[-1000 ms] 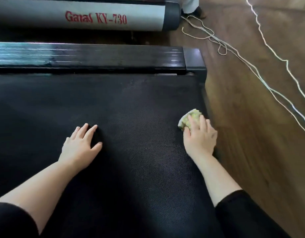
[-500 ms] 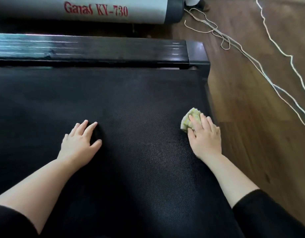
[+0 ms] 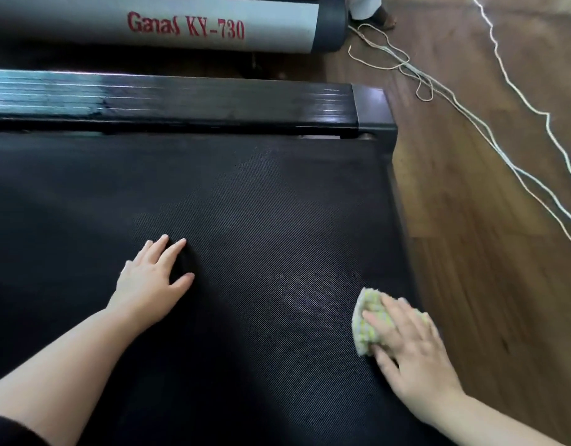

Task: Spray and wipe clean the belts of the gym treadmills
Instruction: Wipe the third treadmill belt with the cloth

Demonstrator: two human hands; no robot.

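Your left hand lies flat on the black woven treadmill belt, palm down, its fingers straight and slightly spread, with the thumb out to the side. Your right hand presses a small crumpled yellow-and-white cloth onto the belt close to its right edge. Those fingers lie nearly straight across the cloth, a little apart, though motion blur softens them. The cloth shows beyond and to the left of the fingertips. Past the belt runs a glossy black ribbed side rail, and beyond it a grey treadmill housing with red lettering. To the right, thin white cords trail across the brown wooden floor.
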